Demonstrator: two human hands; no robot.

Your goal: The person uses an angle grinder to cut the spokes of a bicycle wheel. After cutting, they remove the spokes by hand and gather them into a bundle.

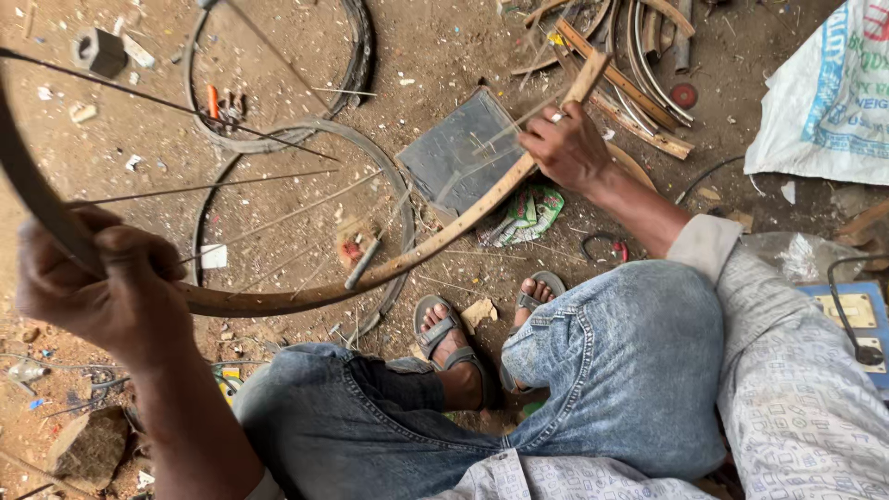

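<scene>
The person sits low over a dirt floor (pixel 278 222), knees drawn up, sandalled feet (pixel 463 343) together below the work. Both hands hold one rusty bicycle wheel rim (pixel 407 259), which arcs from the lower left up to the upper right above the floor, its thin spokes (pixel 222 185) fanning loose across the open middle.

The left hand (pixel 106 292) grips the rim at its near, left end, its fingers curled tight around the metal; this looks like the steadying grip that keeps the hoop lifted and angled towards the eyes. The right hand (pixel 565 148), with a ring on one finger, is at the far end of the rim, fingers closed on the rim where spokes meet it, apparently so a spoke can be worked while the other hand holds the rim firm.

Under the rim lie two bare tyres or hoops (pixel 278 139) flat on the ground and a dark square slab (pixel 458 153). More bent rims and rusted strips (pixel 639 65) are heaped at the upper right, within reach. A white woven sack (pixel 824 93) sits at the far right; what it holds is hidden. A crumpled green wrapper (pixel 528 213) lies near the feet, and a blue box with a black cable (pixel 857 319) stands beside the right knee.
</scene>
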